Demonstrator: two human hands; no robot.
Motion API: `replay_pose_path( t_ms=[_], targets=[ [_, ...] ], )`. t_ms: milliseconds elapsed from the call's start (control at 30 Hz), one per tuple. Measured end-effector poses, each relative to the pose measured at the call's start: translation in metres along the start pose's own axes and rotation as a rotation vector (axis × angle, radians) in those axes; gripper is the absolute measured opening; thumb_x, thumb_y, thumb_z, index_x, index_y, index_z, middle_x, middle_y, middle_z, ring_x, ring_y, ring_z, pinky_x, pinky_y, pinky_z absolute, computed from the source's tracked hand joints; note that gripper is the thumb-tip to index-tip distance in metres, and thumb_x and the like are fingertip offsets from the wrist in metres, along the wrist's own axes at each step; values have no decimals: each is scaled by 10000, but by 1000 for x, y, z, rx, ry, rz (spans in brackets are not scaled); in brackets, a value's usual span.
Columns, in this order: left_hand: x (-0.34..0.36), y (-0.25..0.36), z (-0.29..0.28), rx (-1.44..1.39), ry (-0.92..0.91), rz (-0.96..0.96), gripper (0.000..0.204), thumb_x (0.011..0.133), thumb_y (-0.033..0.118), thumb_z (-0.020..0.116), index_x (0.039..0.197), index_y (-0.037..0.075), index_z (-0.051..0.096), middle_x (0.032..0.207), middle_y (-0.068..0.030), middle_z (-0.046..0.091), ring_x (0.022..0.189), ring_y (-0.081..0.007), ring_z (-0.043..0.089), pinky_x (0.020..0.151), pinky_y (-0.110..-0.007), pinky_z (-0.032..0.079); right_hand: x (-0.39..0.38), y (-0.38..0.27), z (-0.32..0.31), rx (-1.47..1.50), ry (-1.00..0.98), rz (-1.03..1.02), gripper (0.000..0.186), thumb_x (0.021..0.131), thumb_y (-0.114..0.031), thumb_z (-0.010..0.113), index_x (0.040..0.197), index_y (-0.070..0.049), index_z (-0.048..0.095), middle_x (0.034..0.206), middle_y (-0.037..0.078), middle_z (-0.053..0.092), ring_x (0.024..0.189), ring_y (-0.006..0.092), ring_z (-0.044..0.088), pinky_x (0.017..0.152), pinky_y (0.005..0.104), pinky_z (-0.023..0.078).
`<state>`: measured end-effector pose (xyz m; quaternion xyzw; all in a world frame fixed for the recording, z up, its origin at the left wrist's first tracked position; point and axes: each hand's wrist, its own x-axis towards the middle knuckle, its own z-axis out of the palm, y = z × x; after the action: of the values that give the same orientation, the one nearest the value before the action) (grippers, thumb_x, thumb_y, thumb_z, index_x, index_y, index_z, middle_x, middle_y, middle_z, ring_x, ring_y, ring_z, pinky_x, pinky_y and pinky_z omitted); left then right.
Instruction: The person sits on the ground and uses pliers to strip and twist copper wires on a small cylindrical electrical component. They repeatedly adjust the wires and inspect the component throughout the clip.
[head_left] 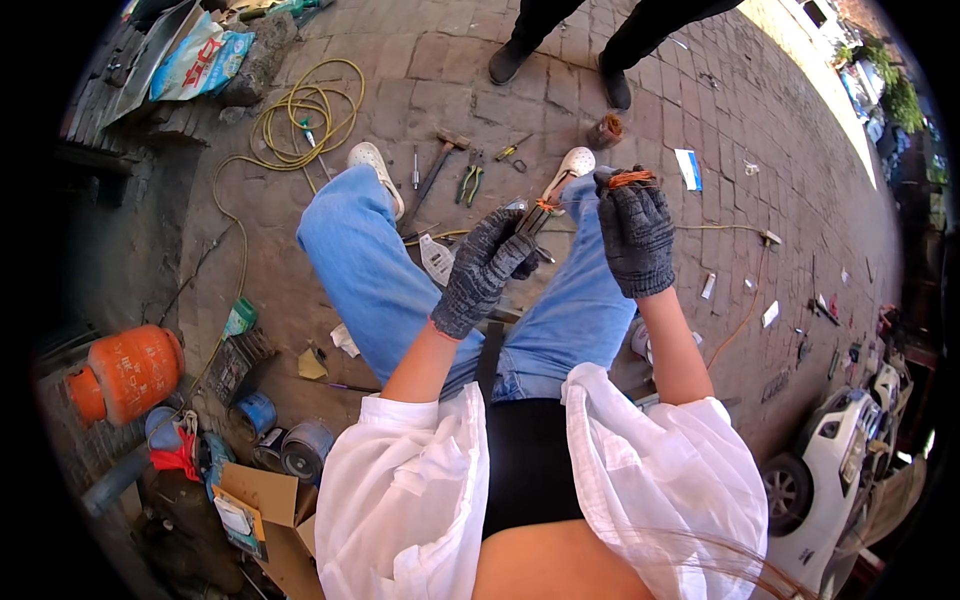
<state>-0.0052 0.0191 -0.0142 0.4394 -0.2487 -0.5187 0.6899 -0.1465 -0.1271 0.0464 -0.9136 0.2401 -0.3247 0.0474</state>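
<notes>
My gloved left hand (485, 260) is closed on a dark, narrow piece (533, 222) with orange wire (545, 206) at its upper end, held above my lap. My gloved right hand (630, 232), higher and to the right, is closed around a small bundle of copper-orange wire (632, 178). A thin strand appears to run between the two hands. On the paving below lie pliers (470, 183), a hammer (437, 172), a yellow-handled screwdriver (512, 148) and a metal rod (415, 170). A coil of rusty wire (606, 132) sits beyond my right foot.
Another person's legs (615, 60) stand ahead. A yellow hose (300, 98) loops at upper left. An orange gas cylinder (130, 370), tins (253, 413) and a cardboard box (255, 490) are at left. A white car (835, 440) is at lower right. Scraps lie on the paving.
</notes>
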Motion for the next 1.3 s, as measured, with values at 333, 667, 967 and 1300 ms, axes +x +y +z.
replay_pose_path(
  t_ms=[333, 667, 967, 1300],
  targets=[
    [-2, 13, 4, 617, 85, 322, 294, 846, 67, 557, 1126, 4, 495, 993, -84, 586, 895, -144, 564, 791, -264, 452, -1, -64, -39, 1030, -287, 832, 165, 855, -164, 556, 886, -1, 558, 730, 58, 558, 647, 135, 527, 610, 238, 425],
    [-24, 26, 2, -571, -130, -50, 302, 878, 206, 526, 1104, 6, 518, 794, -48, 554, 714, -135, 507, 605, -270, 431, -4, -68, -53, 1706, -92, 1027, 204, 875, -221, 532, 888, -17, 525, 665, 8, 470, 582, 71, 395, 515, 205, 309],
    [-15, 43, 10, -873, 102, -348, 263, 895, 186, 486, 1071, -5, 530, 856, -91, 602, 756, -178, 600, 646, -285, 533, -11, -100, -54, 862, -651, 259, 194, 824, -198, 575, 916, -28, 595, 696, 113, 579, 600, 201, 567, 566, 286, 461],
    [-14, 31, 3, -201, 279, -157, 358, 914, 295, 443, 1046, -24, 541, 740, -63, 577, 638, -155, 561, 580, -260, 474, -1, -83, -86, 1358, -438, 659, 270, 828, -204, 592, 1013, -11, 552, 752, 117, 598, 618, 192, 596, 546, 310, 473]
  ],
)
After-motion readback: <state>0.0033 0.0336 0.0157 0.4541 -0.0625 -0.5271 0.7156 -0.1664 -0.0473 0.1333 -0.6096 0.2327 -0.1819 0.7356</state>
